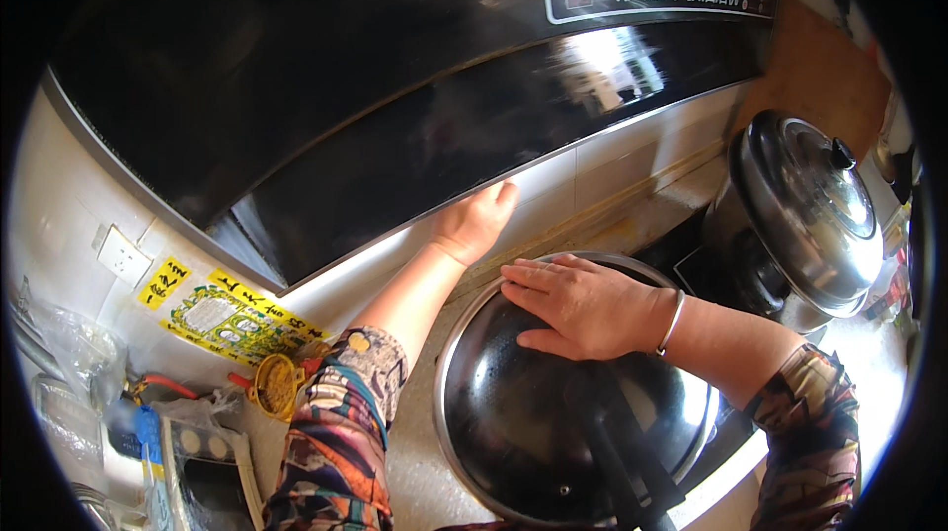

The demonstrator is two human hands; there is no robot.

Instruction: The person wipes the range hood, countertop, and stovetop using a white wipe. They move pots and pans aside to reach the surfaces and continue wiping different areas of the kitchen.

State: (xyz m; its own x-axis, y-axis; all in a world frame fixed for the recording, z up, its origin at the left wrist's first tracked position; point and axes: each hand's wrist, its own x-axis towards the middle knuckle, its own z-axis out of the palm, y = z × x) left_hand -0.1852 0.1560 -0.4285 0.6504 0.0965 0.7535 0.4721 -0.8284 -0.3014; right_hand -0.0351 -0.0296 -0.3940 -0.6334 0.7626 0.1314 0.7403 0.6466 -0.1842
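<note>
A black range hood [415,116] fills the upper part of the head view. My left hand [476,223] reaches up to its lower front edge; the fingertips are partly hidden behind it, so whether they grip anything cannot be told. My right hand [585,305], with a silver bangle [671,322] at the wrist, is spread palm down over the far rim of a large wok lid [503,398], which looks dark and glossy. The lid covers a wok on the stove, and a black handle [629,449] lies across its near right part.
A lidded stainless steel pot [785,220] stands right of the wok. Left on the counter are a yellow strainer or basket [278,386], a red-handled tool [169,384] and plastic bags. A wall socket [124,255] and a yellow paper with writing [237,316] are on the tiled wall.
</note>
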